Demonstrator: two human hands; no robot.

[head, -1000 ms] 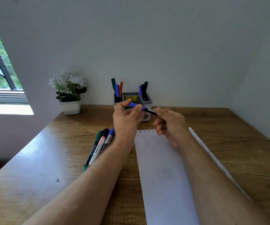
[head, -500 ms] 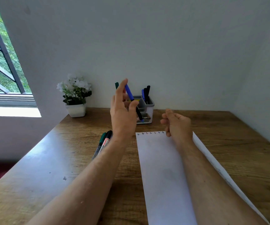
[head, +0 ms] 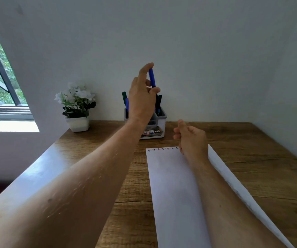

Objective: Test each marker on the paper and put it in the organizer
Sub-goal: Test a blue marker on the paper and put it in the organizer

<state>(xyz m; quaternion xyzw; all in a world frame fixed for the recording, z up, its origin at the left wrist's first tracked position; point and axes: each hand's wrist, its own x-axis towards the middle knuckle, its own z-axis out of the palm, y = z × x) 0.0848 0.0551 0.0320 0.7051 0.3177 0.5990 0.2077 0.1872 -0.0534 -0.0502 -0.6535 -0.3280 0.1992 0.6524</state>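
A blue marker (head: 151, 77) is pinched upright betw. thumb & fingers of the left hand (head: 141, 97), raised directly above the organizer (head: 159, 122), which stands at the desk's (head: 251, 158) far edge vs. the wall. More markers (head: 125, 102) are stood in the organizer's L & R compartments. The right hand (head: 191, 138) is held just in front of the organizer, over the paper's (head: 172, 190) top edge, fingers loosely curled w/ nothing gripped. A potted plant (head: 77, 108) is set left of the organizer.
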